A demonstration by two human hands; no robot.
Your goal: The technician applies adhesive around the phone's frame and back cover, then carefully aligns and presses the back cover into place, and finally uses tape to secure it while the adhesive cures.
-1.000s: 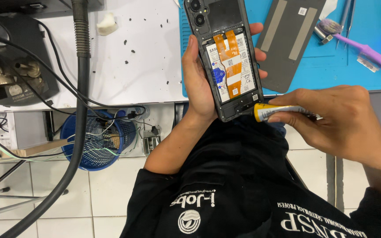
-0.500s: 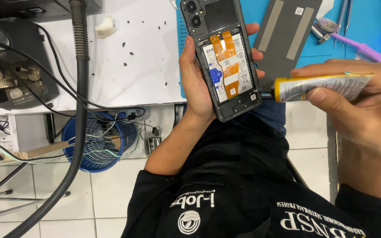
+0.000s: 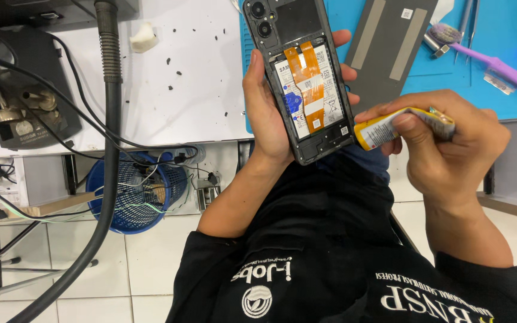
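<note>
Two hands share the work at the desk's (image 3: 198,90) edge. Your left hand (image 3: 267,113) grips an opened phone (image 3: 297,72), back cover off, its battery and orange ribbon cables (image 3: 306,84) exposed. The thumb runs up the phone's left side while the fingertips (image 3: 343,73) wrap around its right edge, the forearm rising from below with the wrist bent slightly back. The phone stands nearly upright in the head view, camera lenses at the top, its lower end over your lap and its upper half above the blue work mat (image 3: 480,78).

Your right hand (image 3: 450,143) is closed around a small yellow tube (image 3: 399,125), thumb pressed on top and fingers curled beneath, with the tube's blunt end aimed at the phone's lower right corner, just beside it; whether they touch cannot be told. The right wrist is turned inward, the forearm coming in from the lower right.

On the mat, the removed grey back cover (image 3: 390,48) lies just right of the phone, with a purple brush (image 3: 492,60) and tweezers (image 3: 467,21) beyond. A thick black hose (image 3: 110,119) crosses the left side, above a blue mesh basket (image 3: 136,191) on the tiled floor (image 3: 91,263).
</note>
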